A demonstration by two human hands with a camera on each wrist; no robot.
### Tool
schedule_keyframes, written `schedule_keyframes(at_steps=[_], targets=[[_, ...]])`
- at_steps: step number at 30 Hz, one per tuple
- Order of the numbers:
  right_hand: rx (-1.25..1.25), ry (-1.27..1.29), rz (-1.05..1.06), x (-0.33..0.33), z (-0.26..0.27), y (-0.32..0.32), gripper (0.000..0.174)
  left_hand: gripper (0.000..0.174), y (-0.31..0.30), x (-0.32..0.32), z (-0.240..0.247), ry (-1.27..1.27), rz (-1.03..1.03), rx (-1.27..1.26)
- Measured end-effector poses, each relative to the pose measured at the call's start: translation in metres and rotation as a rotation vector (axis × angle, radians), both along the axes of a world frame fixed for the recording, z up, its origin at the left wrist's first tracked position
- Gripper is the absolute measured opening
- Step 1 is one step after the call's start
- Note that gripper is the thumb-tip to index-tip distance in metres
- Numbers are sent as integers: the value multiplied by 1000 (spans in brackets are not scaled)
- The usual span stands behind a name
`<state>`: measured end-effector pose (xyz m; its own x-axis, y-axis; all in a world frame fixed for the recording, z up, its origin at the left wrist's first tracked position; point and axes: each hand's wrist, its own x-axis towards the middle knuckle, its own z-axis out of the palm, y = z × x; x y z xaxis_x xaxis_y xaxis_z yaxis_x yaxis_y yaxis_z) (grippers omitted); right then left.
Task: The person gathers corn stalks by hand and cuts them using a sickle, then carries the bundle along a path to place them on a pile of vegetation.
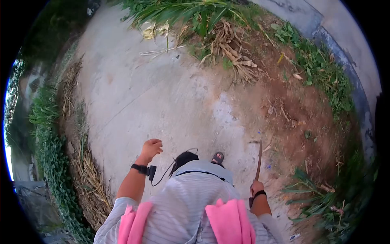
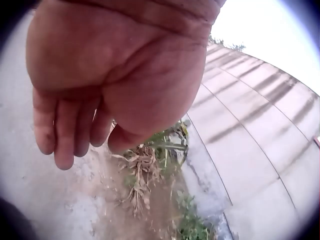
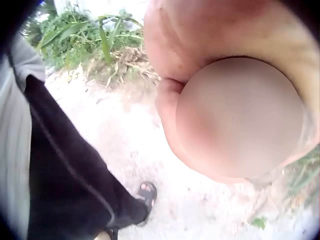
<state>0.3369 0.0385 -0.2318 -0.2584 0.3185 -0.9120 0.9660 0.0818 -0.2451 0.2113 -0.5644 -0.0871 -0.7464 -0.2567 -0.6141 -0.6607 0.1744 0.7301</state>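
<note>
My right hand grips the lower end of a brown wooden-handled tool. The stick-like handle points forward, and a thin dark head juts sideways to the left from its far tip; its exact kind is too small to tell. In the right wrist view the curled right hand fills the upper right, with a blurred round patch over much of it hiding the handle. My left hand hangs in the air over the concrete, holding nothing. Its palm and loosely bent fingers show in the left wrist view.
A pale concrete path runs ahead. Bare reddish soil and dry stalks border it on the right. Green vines and straw line the left. A sandaled foot stands on the path; a tiled wall rises beyond.
</note>
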Motion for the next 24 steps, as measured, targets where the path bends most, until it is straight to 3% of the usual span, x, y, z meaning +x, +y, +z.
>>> schedule_keyframes(at_steps=[2, 5, 8, 12, 16, 20, 24], targets=[[0, 137, -28, -93, -4, 0, 41, 32, -12, -40, 1, 6, 154, 91], [-2, 206, -86, -237, 3, -15, 41, 30, -51, -112, -36, 36, 101, 90], [-65, 235, -218, -352, 15, -37, 41, 29, -71, -235, -45, 76, 221, 125], [-132, 242, -324, -468, 24, -75, 42, 34, -78, -443, -29, 206, 57, 97], [-184, 213, -391, -538, 31, -106, 39, 34, -1, -651, 63, 262, -264, -100], [-220, 229, -495, -623, 13, -114, 39, 33, 71, -824, 98, 353, -471, -97], [-233, 244, -478, -731, -9, -94, 40, 36, 138, -943, 98, 444, -689, -320]])
